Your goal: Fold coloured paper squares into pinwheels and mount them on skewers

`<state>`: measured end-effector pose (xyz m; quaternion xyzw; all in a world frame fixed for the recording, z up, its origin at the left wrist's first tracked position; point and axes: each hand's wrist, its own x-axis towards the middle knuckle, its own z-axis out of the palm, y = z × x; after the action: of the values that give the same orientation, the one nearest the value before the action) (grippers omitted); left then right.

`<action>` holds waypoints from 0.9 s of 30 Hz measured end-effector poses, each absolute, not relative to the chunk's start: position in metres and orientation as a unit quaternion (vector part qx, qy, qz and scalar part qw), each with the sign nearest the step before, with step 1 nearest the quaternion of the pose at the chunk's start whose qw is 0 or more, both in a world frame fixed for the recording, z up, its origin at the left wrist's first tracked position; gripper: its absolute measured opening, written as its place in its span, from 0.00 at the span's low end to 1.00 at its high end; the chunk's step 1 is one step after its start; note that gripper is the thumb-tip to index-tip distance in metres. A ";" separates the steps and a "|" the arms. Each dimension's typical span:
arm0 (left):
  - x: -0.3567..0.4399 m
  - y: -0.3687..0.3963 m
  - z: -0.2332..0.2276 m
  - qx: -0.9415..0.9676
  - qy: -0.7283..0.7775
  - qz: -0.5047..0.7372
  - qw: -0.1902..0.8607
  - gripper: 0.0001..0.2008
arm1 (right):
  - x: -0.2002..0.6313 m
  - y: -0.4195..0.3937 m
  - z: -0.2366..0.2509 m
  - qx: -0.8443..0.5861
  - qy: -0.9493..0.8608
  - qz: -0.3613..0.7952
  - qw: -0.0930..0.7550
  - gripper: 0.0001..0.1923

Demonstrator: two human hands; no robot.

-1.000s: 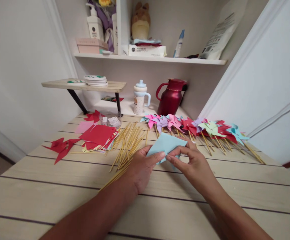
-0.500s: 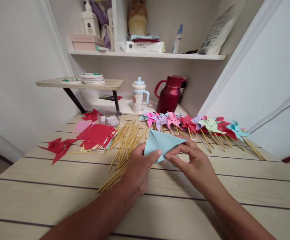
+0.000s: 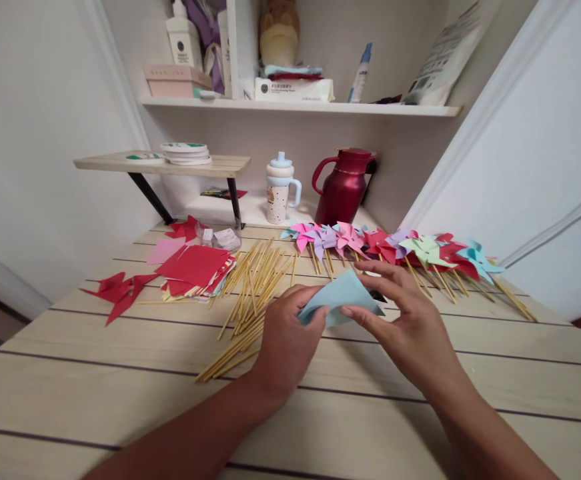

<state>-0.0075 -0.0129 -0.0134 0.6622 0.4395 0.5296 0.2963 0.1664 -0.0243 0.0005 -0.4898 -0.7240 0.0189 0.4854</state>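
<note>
A sheet of light blue paper [image 3: 343, 298], bent and curling, is held above the table between my two hands. My left hand [image 3: 290, 333] is closed on its left end, with the thumb pressed on the front. My right hand [image 3: 405, 313] grips the other side, its thumb at the lower edge and its curved fingers by the upper right corner. A small dark patch shows at the paper's right end; I cannot make out what it is. Loose thin wooden sticks [image 3: 250, 293] lie just beyond and left of my left hand.
Finished paper pinwheels [image 3: 347, 237] on sticks lie along the back right. A stack of coloured paper squares [image 3: 195, 267] and a red folded pinwheel [image 3: 120, 293] lie on the left. Behind stand a cup [image 3: 279, 193], a red jug [image 3: 344, 187] and a small raised shelf [image 3: 120, 163].
The light blue paper has turned from a flat, pointed triangle to a curled, tilted shape. My right hand's fingers have opened wider and moved up and right. The view has shifted slightly.
</note>
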 end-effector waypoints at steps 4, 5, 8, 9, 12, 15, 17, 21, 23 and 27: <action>-0.007 -0.013 -0.019 0.702 0.397 0.537 0.249 0.15 | 0.166 -0.023 -0.002 -0.483 -0.739 0.034 0.468 0.07; -0.007 -0.013 -0.019 0.710 0.388 0.535 0.243 0.15 | 0.166 -0.024 -0.002 -0.481 -0.742 0.040 0.466 0.06; -0.007 -0.015 -0.018 0.730 0.365 0.527 0.236 0.16 | 0.165 -0.026 0.000 -0.479 -0.741 0.069 0.465 0.04; -0.007 -0.015 -0.017 0.730 0.363 0.527 0.239 0.16 | 0.165 -0.027 0.001 -0.485 -0.736 0.084 0.466 0.03; -0.010 -0.015 -0.013 0.696 0.366 0.559 0.263 0.20 | 0.162 -0.028 0.003 -0.519 -0.683 0.184 0.480 0.05; -0.014 -0.012 -0.010 0.622 0.357 0.613 0.331 0.32 | 0.157 -0.027 0.002 -0.530 -0.548 0.370 0.531 0.10; -0.016 -0.009 -0.009 0.565 0.351 0.633 0.397 0.39 | 0.154 -0.025 0.002 -0.501 -0.447 0.472 0.572 0.14; -0.015 -0.004 -0.010 0.491 0.353 0.608 0.514 0.40 | 0.152 -0.022 0.002 -0.443 -0.344 0.564 0.607 0.16; -0.013 -0.005 -0.010 0.485 0.351 0.570 0.563 0.37 | 0.151 -0.021 0.003 -0.431 -0.324 0.580 0.611 0.15; -0.011 -0.010 -0.008 0.493 0.350 0.510 0.612 0.28 | 0.148 -0.023 0.003 -0.420 -0.337 0.584 0.608 0.15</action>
<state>-0.0113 -0.0103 -0.0077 0.4927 0.3503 0.5098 0.6120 0.1482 -0.0232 0.0030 -0.4195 -0.3371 0.5840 0.6077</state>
